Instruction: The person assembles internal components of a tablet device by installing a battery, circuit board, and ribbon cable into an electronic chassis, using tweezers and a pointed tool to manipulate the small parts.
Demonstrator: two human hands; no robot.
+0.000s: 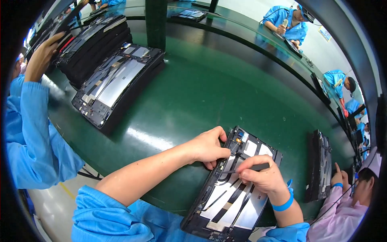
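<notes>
Working over an open tablet [231, 195] lying on the green bench [193, 88], internals face up, pale panels and black strips exposed. Right hand [264, 175] is above the tablet, grip closed on a dark slim tool [261, 166], tip down near the tablet's left edge; can't tell if the tip touches. Left hand [209, 146] is at the tablet's upper left edge, fingers bent, thumb against the rim; can't tell if that grip clamps it. Blue band [284, 203] on the right wrist. Left of the tablet, well apart: another opened tablet [121, 76], then a dark stack [94, 50] behind it with a co-worker's hand [43, 54] at its far side. Right of the tablet: 1 more dark stack [320, 167], pink sleeve [330, 205] beside it. Well beyond the tablet: 1 person in blue [296, 32].
</notes>
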